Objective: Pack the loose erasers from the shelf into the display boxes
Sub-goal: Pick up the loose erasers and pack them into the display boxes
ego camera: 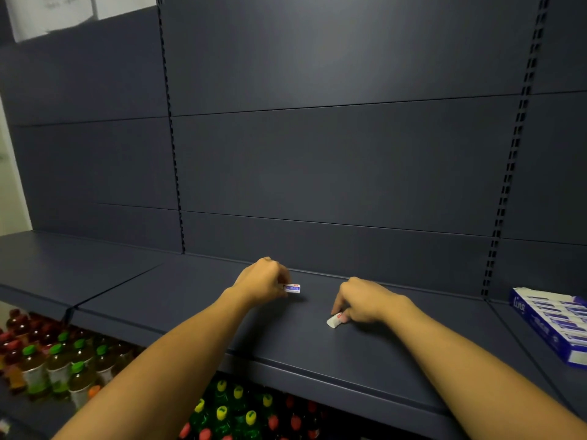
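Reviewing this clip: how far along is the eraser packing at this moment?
Nearly done, it seems. The blue-and-white cardboard display box at the right already shows rows of wrapped erasers. In hand: the left hand has a pinch grip on a small blue-and-white sleeved eraser, and the right hand pinches a small white eraser, both low on the dark grey metal shelf. Left: carrying both to the box. No other loose erasers are visible.
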`<state>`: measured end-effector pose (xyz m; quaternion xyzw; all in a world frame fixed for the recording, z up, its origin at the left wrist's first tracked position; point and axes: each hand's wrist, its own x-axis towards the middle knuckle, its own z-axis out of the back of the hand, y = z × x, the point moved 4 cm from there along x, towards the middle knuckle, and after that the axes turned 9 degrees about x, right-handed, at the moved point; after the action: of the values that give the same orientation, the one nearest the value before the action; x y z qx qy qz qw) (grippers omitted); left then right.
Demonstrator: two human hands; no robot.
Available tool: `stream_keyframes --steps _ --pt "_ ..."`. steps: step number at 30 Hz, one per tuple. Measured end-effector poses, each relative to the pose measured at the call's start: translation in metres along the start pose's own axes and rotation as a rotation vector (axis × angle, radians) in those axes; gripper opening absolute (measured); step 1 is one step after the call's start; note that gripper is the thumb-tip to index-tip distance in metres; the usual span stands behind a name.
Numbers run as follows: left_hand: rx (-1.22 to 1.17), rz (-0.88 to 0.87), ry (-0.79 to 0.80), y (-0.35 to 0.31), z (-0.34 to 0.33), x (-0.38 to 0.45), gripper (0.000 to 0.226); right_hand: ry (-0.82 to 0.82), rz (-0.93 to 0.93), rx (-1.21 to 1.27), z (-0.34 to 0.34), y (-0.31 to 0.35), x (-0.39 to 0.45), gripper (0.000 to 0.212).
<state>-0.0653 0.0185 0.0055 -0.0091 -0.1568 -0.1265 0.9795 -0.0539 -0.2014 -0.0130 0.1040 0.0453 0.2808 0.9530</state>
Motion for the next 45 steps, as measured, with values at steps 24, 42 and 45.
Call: stream_keyframes --steps 24,42,45 --pt "-0.123 -0.157 -0.046 -0.068 0.001 0.046 0.014 -0.487 -0.302 -0.008 0.044 -0.035 -0.079 0.024" --pt "-0.132 -0.323 -0.061 -0.205 0.006 0.034 0.015 -0.611 -0.748 -0.106 0.048 -0.079 -0.231 0.014" --pt "-0.127 -0.311 -0.065 -0.226 0.013 0.028 0.016 -0.632 -0.736 -0.105 0.052 -0.085 -0.254 0.013"
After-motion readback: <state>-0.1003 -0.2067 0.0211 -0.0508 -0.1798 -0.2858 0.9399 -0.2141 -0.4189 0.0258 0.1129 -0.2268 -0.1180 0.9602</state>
